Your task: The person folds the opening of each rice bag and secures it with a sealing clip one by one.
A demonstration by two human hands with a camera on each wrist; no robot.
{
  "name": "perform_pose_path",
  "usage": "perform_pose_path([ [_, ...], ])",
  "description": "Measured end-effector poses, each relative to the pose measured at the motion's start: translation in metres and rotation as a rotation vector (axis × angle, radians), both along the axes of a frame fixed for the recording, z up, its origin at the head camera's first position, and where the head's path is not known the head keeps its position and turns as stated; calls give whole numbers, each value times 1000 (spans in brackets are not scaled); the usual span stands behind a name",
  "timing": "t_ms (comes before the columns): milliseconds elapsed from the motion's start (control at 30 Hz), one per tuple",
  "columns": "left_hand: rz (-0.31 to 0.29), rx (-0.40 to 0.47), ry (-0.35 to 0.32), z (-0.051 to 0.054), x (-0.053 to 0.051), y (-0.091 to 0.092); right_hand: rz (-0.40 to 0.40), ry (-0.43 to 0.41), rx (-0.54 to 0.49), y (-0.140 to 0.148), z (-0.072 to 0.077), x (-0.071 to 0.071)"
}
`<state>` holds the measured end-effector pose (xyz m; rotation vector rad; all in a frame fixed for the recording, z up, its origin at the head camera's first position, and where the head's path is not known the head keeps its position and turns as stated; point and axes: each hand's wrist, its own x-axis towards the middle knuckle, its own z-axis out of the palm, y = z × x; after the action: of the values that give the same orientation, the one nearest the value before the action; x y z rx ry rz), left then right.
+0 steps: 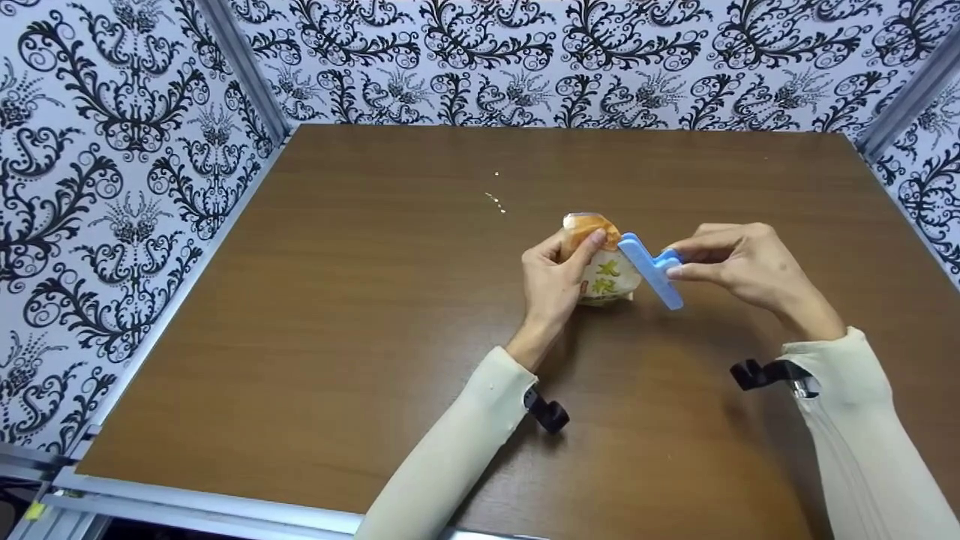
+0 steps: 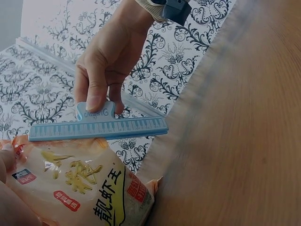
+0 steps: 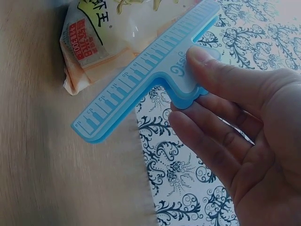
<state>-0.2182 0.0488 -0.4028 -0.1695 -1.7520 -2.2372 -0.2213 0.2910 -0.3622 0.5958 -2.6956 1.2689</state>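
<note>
A snack bag (image 1: 611,276) with an orange top and yellow-green lettering stands on the brown table, its top folded over. My left hand (image 1: 553,279) grips the bag's folded top, thumb in front. A long blue bag clip (image 1: 651,271) with ruler-like marks slants at the bag's right edge. My right hand (image 1: 742,262) pinches the clip's handles between thumb and fingers. In the left wrist view the clip's bar (image 2: 99,128) lies along the bag's top edge; whether its jaws are round the fold I cannot tell.
A few small pale crumbs (image 1: 495,201) lie on the table (image 1: 360,300) beyond the bag. Patterned panels (image 1: 487,67) with metal frame posts stand along the back and sides. Black wrist mounts (image 1: 547,412) stick out from both sleeves.
</note>
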Motion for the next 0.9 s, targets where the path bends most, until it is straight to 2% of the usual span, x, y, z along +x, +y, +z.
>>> perform_pose_path([
  [133, 0, 2, -1, 0, 0, 0, 2, -3, 8, 0, -1, -1],
  [367, 1, -4, 8, 0, 0, 0, 51, -16, -7, 2, -4, -2],
  [667, -7, -11, 24, 0, -1, -1, 58, -44, -14, 3, -2, -3],
  [900, -4, -3, 46, 0, 0, 0, 59, -21, -45, 2, -5, -2],
])
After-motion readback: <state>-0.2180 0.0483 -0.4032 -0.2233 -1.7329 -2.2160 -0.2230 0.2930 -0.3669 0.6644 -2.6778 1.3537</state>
